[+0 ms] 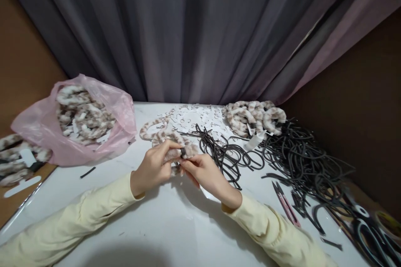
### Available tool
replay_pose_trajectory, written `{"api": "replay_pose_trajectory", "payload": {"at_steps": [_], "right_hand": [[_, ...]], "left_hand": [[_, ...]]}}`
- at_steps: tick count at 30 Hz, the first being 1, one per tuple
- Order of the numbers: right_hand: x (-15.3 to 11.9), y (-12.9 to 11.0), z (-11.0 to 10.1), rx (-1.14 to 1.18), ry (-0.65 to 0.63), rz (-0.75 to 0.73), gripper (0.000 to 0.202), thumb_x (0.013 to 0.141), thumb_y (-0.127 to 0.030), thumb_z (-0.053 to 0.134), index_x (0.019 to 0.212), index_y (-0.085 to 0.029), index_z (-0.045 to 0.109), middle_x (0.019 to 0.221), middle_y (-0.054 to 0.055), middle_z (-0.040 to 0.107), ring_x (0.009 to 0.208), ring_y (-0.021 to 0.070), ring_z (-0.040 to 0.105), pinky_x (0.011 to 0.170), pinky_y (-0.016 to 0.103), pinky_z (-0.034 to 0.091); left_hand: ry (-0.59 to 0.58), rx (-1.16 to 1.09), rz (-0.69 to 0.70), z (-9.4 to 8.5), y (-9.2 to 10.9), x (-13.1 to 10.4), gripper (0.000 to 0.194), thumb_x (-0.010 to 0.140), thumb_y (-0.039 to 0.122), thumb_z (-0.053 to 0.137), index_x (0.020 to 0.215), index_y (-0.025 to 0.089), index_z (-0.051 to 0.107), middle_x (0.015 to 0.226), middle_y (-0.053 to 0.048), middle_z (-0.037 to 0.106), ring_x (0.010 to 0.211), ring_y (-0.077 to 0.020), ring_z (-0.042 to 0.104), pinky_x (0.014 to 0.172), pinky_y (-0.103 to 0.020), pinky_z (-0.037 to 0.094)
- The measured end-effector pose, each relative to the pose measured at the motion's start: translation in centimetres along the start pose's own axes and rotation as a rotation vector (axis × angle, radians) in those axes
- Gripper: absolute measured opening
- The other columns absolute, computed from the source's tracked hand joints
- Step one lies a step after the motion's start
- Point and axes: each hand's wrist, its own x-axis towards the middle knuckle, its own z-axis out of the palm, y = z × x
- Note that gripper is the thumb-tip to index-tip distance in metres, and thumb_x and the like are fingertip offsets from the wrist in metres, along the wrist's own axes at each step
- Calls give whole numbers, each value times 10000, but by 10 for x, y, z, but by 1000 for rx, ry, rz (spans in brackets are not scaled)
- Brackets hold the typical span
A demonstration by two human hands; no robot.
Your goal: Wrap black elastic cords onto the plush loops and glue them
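Note:
In the middle of the table, a brown-and-white plush strip [168,137] lies bunched at my hands; whether it is one piece or several I cannot tell. My left hand [153,166] is closed on it, thumb and forefinger pinching near a small black piece [183,152]. Against that same spot, my right hand [209,174] pinches with its fingertips, touching the plush beside the black piece. Exactly what sits between those fingertips is hidden. Just beyond my left hand lies a plush loop [146,130] with a white card inside it.
A pink plastic bag [123,127] of plush loops stands at left. Small clear pieces [197,119] are scattered at the back, beside a plush pile [255,116]. Black cords [300,160] heap at right, near a small bottle [255,141], thread snips [285,204] and scissors [368,238].

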Motion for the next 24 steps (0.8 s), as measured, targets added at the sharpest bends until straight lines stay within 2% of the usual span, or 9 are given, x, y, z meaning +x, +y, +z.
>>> {"api": "replay_pose_trajectory", "payload": {"at_steps": [2, 5, 7, 10, 14, 17, 21, 24], "right_hand": [[-4, -4, -1, -51, 8, -39, 337, 866, -276, 490, 554, -148, 515, 374, -79, 333, 334, 50, 291, 376, 198, 215], [-8, -9, -1, -114, 21, -104, 348, 872, -260, 484, 543, -147, 487, 417, -76, 339, 398, 50, 295, 441, 198, 238], [-10, -11, -1, -176, 19, -156, 358, 876, -245, 477, 533, -146, 466, 449, -66, 368, 443, 56, 322, 479, 198, 255], [-10, -12, -1, -285, -4, -226, 371, 883, -222, 462, 521, -149, 426, 474, -59, 384, 477, 63, 339, 503, 200, 255], [-13, -10, -4, -466, -18, -277, 370, 872, -177, 471, 514, -154, 382, 465, -59, 345, 473, 67, 313, 499, 211, 224], [-17, -9, -7, -678, 6, -354, 305, 840, -104, 468, 545, -156, 412, 493, -48, 372, 479, 78, 309, 499, 225, 216], [-22, -9, -10, -1115, 195, -598, 194, 721, 24, 437, 664, -148, 508, 629, 23, 517, 613, 145, 409, 559, 267, 254], [-20, -11, -12, -1282, 357, -795, 208, 744, 20, 404, 691, -150, 512, 686, 56, 532, 772, 208, 434, 667, 313, 298]], "left_hand": [[87, 108, 145, 0, -4, -1, 402, 603, -7, 385, 936, 176, 517, 736, -19, 630, 596, -128, 589, 527, -198, 437], [153, 202, 275, 0, -7, 1, 393, 600, -18, 378, 915, 175, 511, 687, -16, 605, 592, -136, 576, 539, -208, 445], [183, 233, 315, 0, -7, 3, 343, 626, -16, 383, 880, 174, 513, 639, -9, 579, 579, -138, 557, 547, -214, 443], [189, 233, 292, 3, -8, 3, 278, 640, -10, 380, 809, 173, 504, 614, -6, 557, 553, -132, 524, 537, -210, 423], [111, 181, 202, 5, -9, 3, 321, 561, -10, 339, 772, 177, 493, 626, -1, 553, 565, -126, 520, 540, -199, 403], [28, 128, 135, 3, -9, 4, 341, 547, -9, 337, 779, 178, 502, 634, 10, 559, 549, -112, 510, 535, -185, 390], [-112, 49, 127, 2, -9, 6, 346, 554, -6, 344, 780, 172, 537, 643, 4, 572, 565, -115, 515, 546, -187, 385], [-189, -12, 108, 2, -5, 5, 350, 547, -2, 343, 763, 165, 562, 623, 2, 566, 554, -117, 504, 531, -191, 373]]}}
